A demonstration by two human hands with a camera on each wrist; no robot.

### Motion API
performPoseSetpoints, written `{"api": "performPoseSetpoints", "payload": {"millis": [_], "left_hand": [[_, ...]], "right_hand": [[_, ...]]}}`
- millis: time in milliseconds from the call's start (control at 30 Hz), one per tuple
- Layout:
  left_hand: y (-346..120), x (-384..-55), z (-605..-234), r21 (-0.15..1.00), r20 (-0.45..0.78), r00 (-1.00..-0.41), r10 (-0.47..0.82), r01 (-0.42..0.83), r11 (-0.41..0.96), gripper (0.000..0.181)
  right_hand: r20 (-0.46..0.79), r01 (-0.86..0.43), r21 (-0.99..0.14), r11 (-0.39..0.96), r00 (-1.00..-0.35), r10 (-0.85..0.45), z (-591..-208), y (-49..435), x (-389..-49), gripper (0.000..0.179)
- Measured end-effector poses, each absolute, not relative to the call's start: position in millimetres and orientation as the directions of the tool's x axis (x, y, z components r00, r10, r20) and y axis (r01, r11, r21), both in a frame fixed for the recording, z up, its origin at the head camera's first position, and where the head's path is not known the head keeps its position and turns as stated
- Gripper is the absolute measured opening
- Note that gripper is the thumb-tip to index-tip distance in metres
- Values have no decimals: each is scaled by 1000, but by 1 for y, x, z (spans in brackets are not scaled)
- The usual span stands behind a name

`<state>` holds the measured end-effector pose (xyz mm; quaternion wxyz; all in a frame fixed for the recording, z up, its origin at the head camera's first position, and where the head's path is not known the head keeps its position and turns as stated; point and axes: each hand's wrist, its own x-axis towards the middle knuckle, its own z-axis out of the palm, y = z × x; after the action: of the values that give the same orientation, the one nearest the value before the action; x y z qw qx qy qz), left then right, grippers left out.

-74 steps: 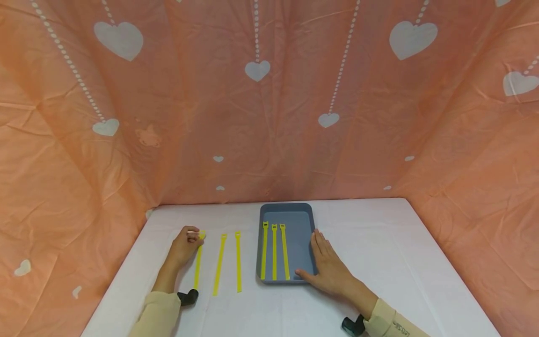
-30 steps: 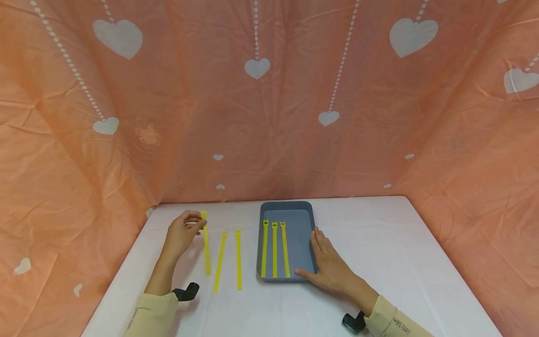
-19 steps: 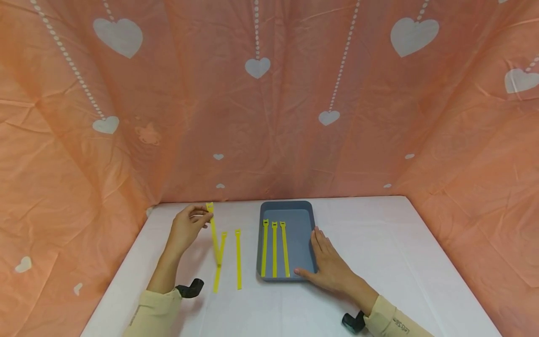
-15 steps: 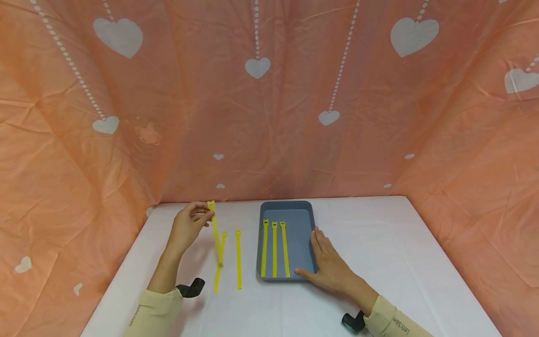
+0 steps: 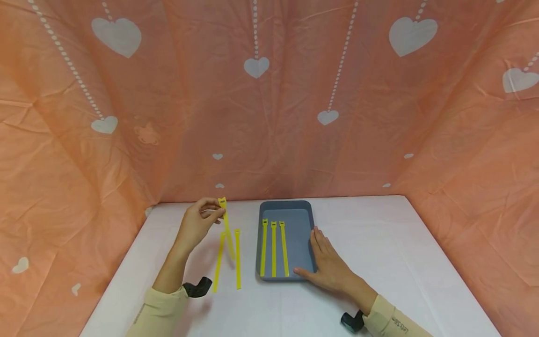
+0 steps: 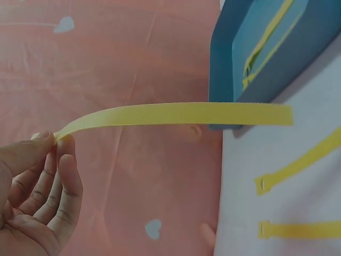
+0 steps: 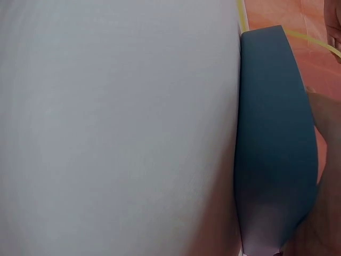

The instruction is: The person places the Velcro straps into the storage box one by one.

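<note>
My left hand (image 5: 198,224) pinches a yellow hook-and-loop cable tie (image 5: 229,234) by its slotted head, between thumb and fingers. The strap hangs down above the white table, its tail between two more yellow cable ties, the left one (image 5: 218,267) and the right one (image 5: 238,260). In the left wrist view, the held strap stretches out in a slight curve. My right hand (image 5: 330,269) rests against the right side of the blue-grey tray (image 5: 301,243), fingers straight and thumb at its near rim. Three yellow cable ties (image 5: 274,250) lie side by side inside the tray's left half.
The white table (image 5: 379,243) ends at a hanging orange cloth (image 5: 290,154) with white hearts, at the back and both sides. Black wrist-worn devices (image 5: 198,287) sit at both cuffs. The tray's outer wall (image 7: 274,133) fills part of the right wrist view.
My left hand has lifted the leftmost cable tie off the table and carried it rightward, past the second tie. The right hand and tray have stayed in place.
</note>
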<state>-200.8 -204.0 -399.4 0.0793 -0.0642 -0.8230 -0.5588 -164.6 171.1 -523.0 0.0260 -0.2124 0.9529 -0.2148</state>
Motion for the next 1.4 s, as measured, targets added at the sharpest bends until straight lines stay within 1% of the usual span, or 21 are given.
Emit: {"api": "performPoseSetpoints", "payload": {"millis": [133,267,567,767,1133,1400], "left_hand": [[-196,-201,-400,923,200,-979,44,203,326,28],[-188,-204,-402,924,207,-976,70,219,314,28],[-164,-209,-403,938,180,-977,109,205,281,30],[-147,-214,-404,944,195,-970,149,226,241,27],[-117,-221,-409,946,195,-961,198,238,220,23],[-97,-223,-417,951,174,-954,243,227,208,21]], "right_hand": [[43,-396,-421,816,-907,-419,-523,171,-164,125],[40,-396,-418,817,-907,-419,-523,172,-164,125],[31,-393,-422,817,-907,-420,-521,171,-164,125],[35,-387,-424,818,-910,-412,-522,171,-165,124],[17,-375,-432,820,-913,-409,-522,171,-165,124],[21,-386,-417,823,-909,-416,-523,171,-166,123]]}}
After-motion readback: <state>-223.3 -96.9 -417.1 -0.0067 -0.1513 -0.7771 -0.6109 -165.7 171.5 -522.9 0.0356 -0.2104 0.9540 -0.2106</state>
